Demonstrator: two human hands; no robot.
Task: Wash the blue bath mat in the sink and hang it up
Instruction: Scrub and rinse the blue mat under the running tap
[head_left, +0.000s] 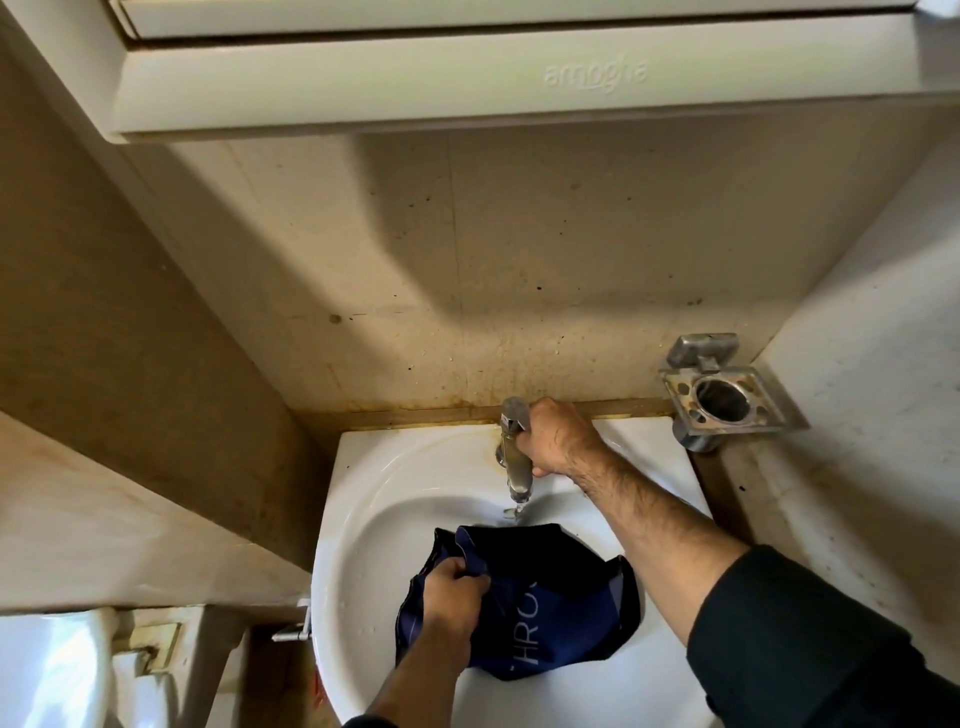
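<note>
Right hand (553, 439): fingers curled round the handle of the tarnished chrome tap (514, 447) at the back rim of the basin; grip closed on the metal. A thin stream appears to fall from the spout, landing just behind the cloth.

Left hand (451, 597): fingers bunched into a fold of the dark blue fabric bath mat with white lettering (540, 608), gripping its left edge.

Mat lies crumpled in the bowl of the white ceramic sink (363, 499), forward of and below the spout, long axis running roughly left to right. Its rear edge sits just beside the water's landing point, not clearly under it.

Judgement: the left hand is the nearer one and must push the mat back toward the tap; washing barely begun.

Steel wall-mounted holder (727, 397) to the right of the tap, apart from both hands.
</note>
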